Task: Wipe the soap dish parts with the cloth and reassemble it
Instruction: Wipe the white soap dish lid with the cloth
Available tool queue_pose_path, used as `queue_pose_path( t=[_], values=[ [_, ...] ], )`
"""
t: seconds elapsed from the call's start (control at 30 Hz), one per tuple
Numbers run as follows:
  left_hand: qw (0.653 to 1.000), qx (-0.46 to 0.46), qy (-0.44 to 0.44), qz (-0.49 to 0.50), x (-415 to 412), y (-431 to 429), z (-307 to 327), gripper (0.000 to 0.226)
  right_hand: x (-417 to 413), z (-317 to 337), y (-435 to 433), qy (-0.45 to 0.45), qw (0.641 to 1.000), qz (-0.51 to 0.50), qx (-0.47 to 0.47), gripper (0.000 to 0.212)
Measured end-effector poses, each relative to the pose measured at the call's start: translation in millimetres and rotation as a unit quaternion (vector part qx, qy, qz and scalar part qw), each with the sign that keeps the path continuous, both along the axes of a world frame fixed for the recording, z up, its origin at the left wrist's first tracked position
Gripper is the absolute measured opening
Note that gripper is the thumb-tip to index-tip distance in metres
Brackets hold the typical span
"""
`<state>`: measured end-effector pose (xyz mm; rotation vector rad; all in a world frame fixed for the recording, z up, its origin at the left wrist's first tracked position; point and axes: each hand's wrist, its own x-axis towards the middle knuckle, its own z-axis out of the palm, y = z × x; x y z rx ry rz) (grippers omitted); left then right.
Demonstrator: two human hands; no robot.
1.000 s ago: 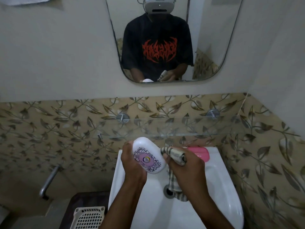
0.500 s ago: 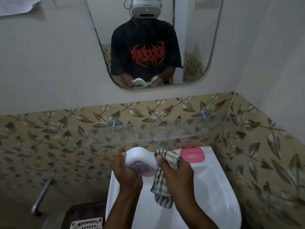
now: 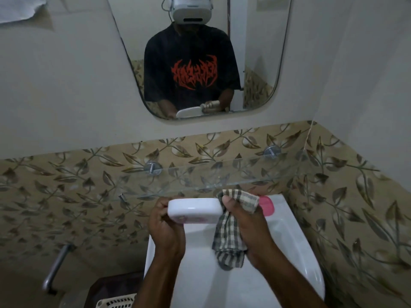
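My left hand [image 3: 165,227] grips the left end of a white soap dish lid [image 3: 194,208], held edge-on over the sink so its patterned face points down toward me. My right hand [image 3: 244,223] is closed on a checked cloth [image 3: 229,241] and presses it against the lid's right end; the cloth's tail hangs below my fist. A pink soap dish part [image 3: 266,205] lies on the sink's back ledge, partly hidden behind my right hand and the cloth.
A white sink [image 3: 295,247] lies beneath my hands. A glass shelf [image 3: 200,176] juts from the leaf-patterned tiles just above them. A mirror [image 3: 255,52] hangs higher up. A metal pipe [image 3: 56,267] and a white basket [image 3: 115,302] sit low left.
The lid has tilted from facing me to edge-on, with its patterned face turning downward. My right hand with the cloth stays at its right end. The view has shifted a little.
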<state>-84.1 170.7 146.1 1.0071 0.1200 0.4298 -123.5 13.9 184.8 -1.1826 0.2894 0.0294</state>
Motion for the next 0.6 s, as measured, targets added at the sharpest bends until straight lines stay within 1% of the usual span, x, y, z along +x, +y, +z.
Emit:
queue_pose_path(
  t=[0.03, 0.07, 0.1, 0.13, 0.17, 0.2, 0.23, 0.33, 0.4, 0.47, 0.53, 0.6],
  values=[
    [0.996, 0.087, -0.027, 0.008, 0.1, 4.2, 1.1, 0.028, 3.2, 7.5, -9.1, -0.055, 0.993, 0.011, -0.104, 0.009],
    [0.984, 0.171, -0.048, 0.01, -0.3, 6.9, 3.9, 0.032, 6.1, 14.8, -17.0, -0.122, 0.972, 0.033, -0.196, 0.006],
    [0.96, 0.272, -0.055, 0.022, -1.7, 6.7, 8.5, 0.036, 8.1, 20.9, -22.1, -0.177, 0.945, 0.059, -0.27, 0.006],
    [0.919, 0.386, -0.063, 0.043, -3.7, 2.7, 13.6, 0.041, 9.1, 25.3, -23.7, -0.215, 0.919, 0.08, -0.322, 0.008],
    [0.869, 0.483, -0.083, 0.062, -5.7, -3.1, 15.1, 0.042, 9.2, 29.2, -22.8, -0.242, 0.897, 0.092, -0.358, 0.009],
    [0.836, 0.533, -0.104, 0.072, -8.5, -11.9, 17.5, 0.04, 9.8, 30.3, -20.8, -0.259, 0.881, 0.095, -0.383, 0.01],
    [0.829, 0.542, -0.113, 0.077, -12.4, -20.3, 20.2, 0.036, 10.1, 30.6, -18.1, -0.272, 0.872, 0.095, -0.396, 0.011],
    [0.861, 0.491, -0.089, 0.101, -15.3, -34.8, 22.0, 0.034, 9.9, 23.4, -8.4, -0.29, 0.868, 0.065, -0.397, 0.011],
    [0.88, 0.453, -0.068, 0.125, -15.0, -37.3, 20.7, 0.045, 6.9, 18.2, -2.1, -0.305, 0.857, 0.017, -0.414, 0.015],
    [0.903, 0.407, -0.046, 0.134, -14.5, -39.0, 18.1, 0.057, 2.2, 15.3, 1.8, -0.311, 0.851, -0.02, -0.423, 0.024],
    [0.923, 0.36, -0.041, 0.132, -15.6, -40.1, 17.8, 0.061, -0.5, 14.9, 0.2, -0.297, 0.863, -0.051, -0.406, 0.029],
    [0.934, 0.331, -0.045, 0.129, -18.0, -40.5, 18.5, 0.061, 0.7, 14.3, -6.5, -0.264, 0.89, -0.077, -0.364, 0.029]
  ],
)
